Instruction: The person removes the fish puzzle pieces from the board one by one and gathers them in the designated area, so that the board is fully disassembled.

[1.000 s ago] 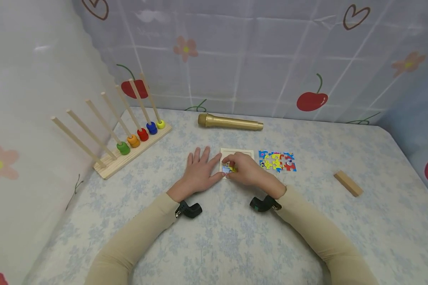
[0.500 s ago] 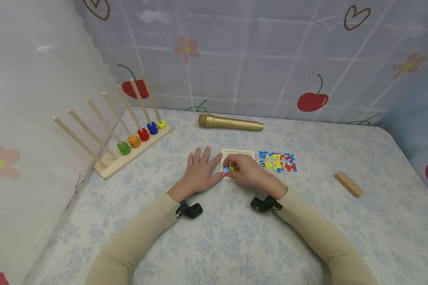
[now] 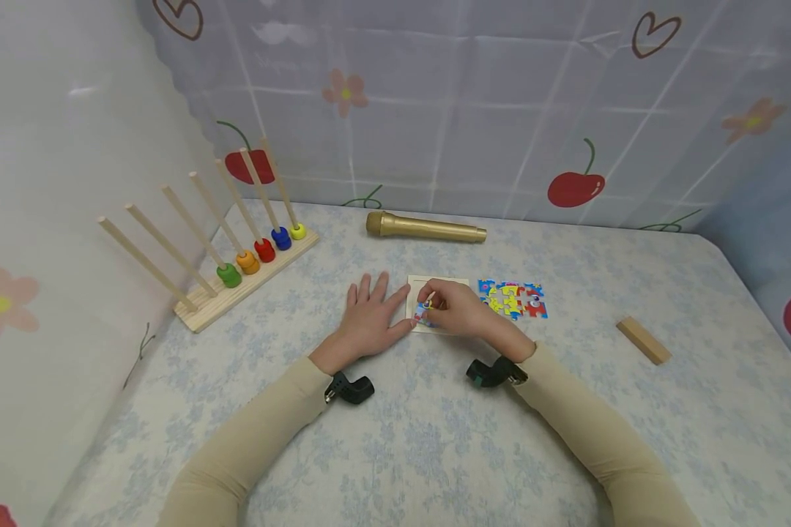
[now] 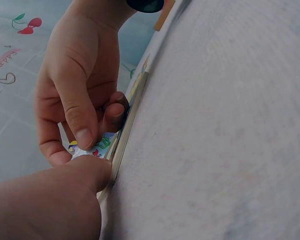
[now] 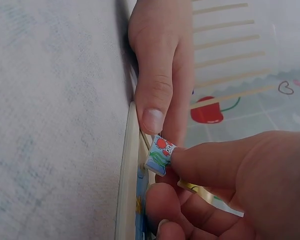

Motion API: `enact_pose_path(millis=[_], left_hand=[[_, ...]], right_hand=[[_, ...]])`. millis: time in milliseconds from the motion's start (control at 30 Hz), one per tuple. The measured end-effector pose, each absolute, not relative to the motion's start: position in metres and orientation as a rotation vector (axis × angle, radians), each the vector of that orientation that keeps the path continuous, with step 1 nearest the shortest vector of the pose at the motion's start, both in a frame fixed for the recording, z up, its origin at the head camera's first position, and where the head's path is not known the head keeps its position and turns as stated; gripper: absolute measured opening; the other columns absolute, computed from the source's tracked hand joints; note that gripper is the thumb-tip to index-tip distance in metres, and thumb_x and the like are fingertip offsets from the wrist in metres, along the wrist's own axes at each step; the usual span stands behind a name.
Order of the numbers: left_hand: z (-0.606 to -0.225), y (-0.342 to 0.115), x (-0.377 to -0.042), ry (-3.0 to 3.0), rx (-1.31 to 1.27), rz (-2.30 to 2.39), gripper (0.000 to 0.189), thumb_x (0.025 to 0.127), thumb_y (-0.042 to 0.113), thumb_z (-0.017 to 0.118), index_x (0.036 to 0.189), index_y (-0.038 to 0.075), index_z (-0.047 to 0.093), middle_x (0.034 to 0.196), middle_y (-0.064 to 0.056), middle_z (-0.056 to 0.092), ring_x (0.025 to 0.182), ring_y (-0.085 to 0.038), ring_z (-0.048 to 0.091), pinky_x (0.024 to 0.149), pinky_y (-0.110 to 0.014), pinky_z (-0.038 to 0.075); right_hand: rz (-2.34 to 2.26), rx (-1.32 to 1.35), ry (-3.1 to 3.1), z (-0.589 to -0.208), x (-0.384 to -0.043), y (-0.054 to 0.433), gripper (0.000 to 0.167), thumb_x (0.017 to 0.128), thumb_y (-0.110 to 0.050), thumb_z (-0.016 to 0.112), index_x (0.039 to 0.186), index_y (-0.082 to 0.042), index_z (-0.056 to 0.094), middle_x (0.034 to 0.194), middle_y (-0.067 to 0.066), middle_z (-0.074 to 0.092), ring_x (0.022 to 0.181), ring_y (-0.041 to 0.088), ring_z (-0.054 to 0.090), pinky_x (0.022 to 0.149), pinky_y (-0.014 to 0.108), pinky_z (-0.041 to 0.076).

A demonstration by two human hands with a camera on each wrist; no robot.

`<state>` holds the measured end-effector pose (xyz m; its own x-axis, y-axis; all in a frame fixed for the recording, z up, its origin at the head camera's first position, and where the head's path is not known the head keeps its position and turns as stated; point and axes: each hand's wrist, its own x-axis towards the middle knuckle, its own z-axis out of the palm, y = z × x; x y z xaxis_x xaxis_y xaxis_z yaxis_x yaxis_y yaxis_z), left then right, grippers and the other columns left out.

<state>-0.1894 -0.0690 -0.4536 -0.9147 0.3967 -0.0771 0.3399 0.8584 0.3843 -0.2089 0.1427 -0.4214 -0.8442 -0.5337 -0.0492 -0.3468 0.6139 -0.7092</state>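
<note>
My right hand (image 3: 458, 309) pinches a small puzzle piece between thumb and fingers. On the piece (image 5: 159, 156), a red crab and green seaweed are printed over blue. It is tilted up at the left part of a pale wooden puzzle frame (image 3: 412, 281). My left hand (image 3: 368, 316) lies with fingers spread on the cloth, its thumb at the frame's left edge. Part of a yellow piece (image 5: 188, 186) shows beneath my right thumb. The right hand covers much of the frame's inside.
Several coloured puzzle pieces (image 3: 510, 298) lie grouped right of the frame. A gold microphone (image 3: 428, 226) lies behind. At the left stands a peg rack (image 3: 257, 282) with coloured beads. A wooden block (image 3: 643, 339) lies to the right.
My right hand has shifted slightly right and turned, tilting the puzzle piece so its printed face shows near the frame's left side. My left hand stays in place.
</note>
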Motion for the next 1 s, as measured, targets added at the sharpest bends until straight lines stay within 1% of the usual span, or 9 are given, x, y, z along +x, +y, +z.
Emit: enact_pose_path(millis=[200, 400, 567, 733, 900, 1000], left_hand=[[-0.452, -0.068, -0.189, 2.877, 0.575, 0.54, 0.068, 0.102, 0.054, 0.049, 0.162, 0.024, 0.033, 0.17, -0.022, 0.014, 0.157, -0.05, 0.003, 0.123, -0.068, 0.007], [-0.45, -0.068, -0.188, 2.878, 0.566, 0.534, 0.068, 0.102, 0.054, 0.049, 0.162, 0.024, 0.033, 0.171, -0.022, 0.014, 0.157, -0.05, 0.002, 0.123, -0.068, 0.007], [-0.45, -0.068, -0.188, 2.87, 0.557, 0.535, 0.068, 0.103, 0.054, 0.048, 0.162, 0.024, 0.033, 0.171, -0.021, 0.013, 0.157, -0.05, 0.001, 0.123, -0.068, 0.006], [-0.452, -0.068, -0.189, 2.868, 0.546, 0.53, 0.068, 0.103, 0.055, 0.048, 0.162, 0.026, 0.031, 0.171, -0.02, 0.011, 0.158, -0.049, 0.0, 0.124, -0.067, 0.006], [-0.453, -0.068, -0.189, 2.856, 0.545, 0.537, 0.068, 0.103, 0.054, 0.047, 0.163, 0.027, 0.029, 0.172, -0.019, 0.008, 0.158, -0.048, -0.003, 0.124, -0.066, 0.004], [-0.453, -0.068, -0.188, 2.852, 0.551, 0.559, 0.068, 0.103, 0.053, 0.048, 0.163, 0.026, 0.03, 0.172, -0.02, 0.008, 0.158, -0.048, -0.003, 0.124, -0.066, 0.003]], right_hand=[[-1.056, -0.713, 2.56, -0.419, -0.209, 0.144, 0.016, 0.092, -0.005, 0.068, 0.108, -0.006, 0.064, 0.081, 0.007, 0.062, 0.063, 0.012, 0.051, 0.062, 0.027, 0.044], [-1.025, -0.729, 2.548, -0.414, -0.208, 0.146, 0.017, 0.093, -0.007, 0.068, 0.109, -0.007, 0.065, 0.085, 0.008, 0.064, 0.065, 0.014, 0.054, 0.062, 0.028, 0.046], [-1.016, -0.674, 2.545, -0.405, -0.207, 0.154, 0.016, 0.094, -0.008, 0.066, 0.11, -0.008, 0.065, 0.088, 0.008, 0.063, 0.066, 0.015, 0.055, 0.064, 0.029, 0.048], [-1.06, -0.612, 2.521, -0.4, -0.204, 0.173, 0.015, 0.095, -0.005, 0.065, 0.11, -0.006, 0.066, 0.087, 0.011, 0.063, 0.063, 0.018, 0.057, 0.061, 0.031, 0.05], [-1.076, -0.508, 2.522, -0.398, -0.197, 0.201, 0.016, 0.096, -0.004, 0.064, 0.111, -0.005, 0.067, 0.09, 0.012, 0.062, 0.069, 0.019, 0.064, 0.065, 0.032, 0.057], [-1.051, -0.454, 2.547, -0.396, -0.192, 0.217, 0.016, 0.096, -0.005, 0.063, 0.111, -0.005, 0.067, 0.093, 0.012, 0.061, 0.072, 0.018, 0.064, 0.068, 0.03, 0.058]])
